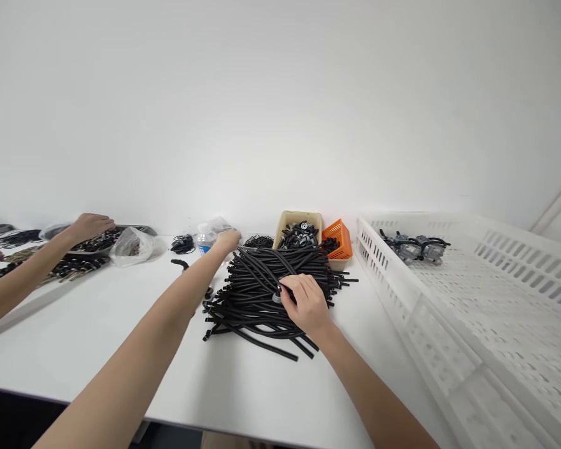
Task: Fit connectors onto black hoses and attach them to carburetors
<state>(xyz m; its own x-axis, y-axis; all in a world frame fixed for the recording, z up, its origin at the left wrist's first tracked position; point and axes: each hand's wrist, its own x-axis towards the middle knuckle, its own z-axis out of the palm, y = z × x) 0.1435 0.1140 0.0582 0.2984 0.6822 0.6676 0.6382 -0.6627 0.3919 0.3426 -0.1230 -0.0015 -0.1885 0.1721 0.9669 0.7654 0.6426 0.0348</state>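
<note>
My right hand [307, 304] is closed in a pinch over a pile of black rubber hoses [257, 290]. Between its thumb and fingers is a small grey round fitting [277, 298], partly covered by the fingertips. My left hand [228, 239] reaches to the back of the table, beside a clear plastic bag [219, 223] and a heap of thin black rings [258, 242]. Its fingers are mostly hidden from view. A clear plastic bottle with a blue label [204, 237] stands just left of that hand. Dark parts [209, 293] lie partly behind my left forearm.
A cream bin [281, 219] of grey and black fittings and a tilted orange basket [348, 242] stand behind the hoses. On the right, a large white crate [393, 293] holds metal assemblies [421, 248]. At left, another person's arm [42, 268] reaches over parts near a plastic bag [133, 247].
</note>
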